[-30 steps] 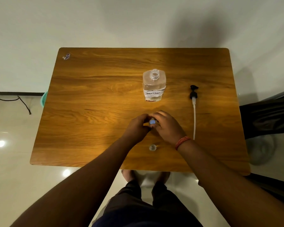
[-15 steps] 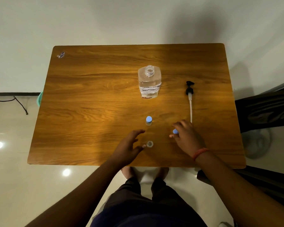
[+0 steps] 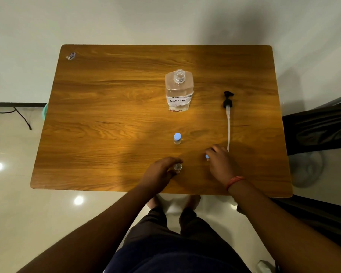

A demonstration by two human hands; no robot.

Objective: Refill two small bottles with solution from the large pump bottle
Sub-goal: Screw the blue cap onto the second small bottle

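Note:
A large clear bottle [image 3: 179, 91] labelled "solution" stands open-necked at the table's middle. Its black pump head with a white tube [image 3: 228, 119] lies to the right. One small bottle with a blue cap [image 3: 177, 138] stands in front of the large bottle. A second small bottle [image 3: 178, 166], uncapped, stands near the front edge. My left hand [image 3: 159, 172] curls around that uncapped bottle, fingers touching it. My right hand [image 3: 219, 162] rests on the table to the right, pinching a small blue cap [image 3: 207, 156].
The wooden table [image 3: 110, 115] stands against a white wall. A small crumpled wrapper [image 3: 71, 55] lies at its far left corner. A dark seat [image 3: 319, 127] sits to the right. A black cable [image 3: 18, 113] runs over the floor at left.
Both hands left the capped small bottle. The right hand carried a blue cap right and down to the table. The left hand moved back and closed around the uncapped bottle.

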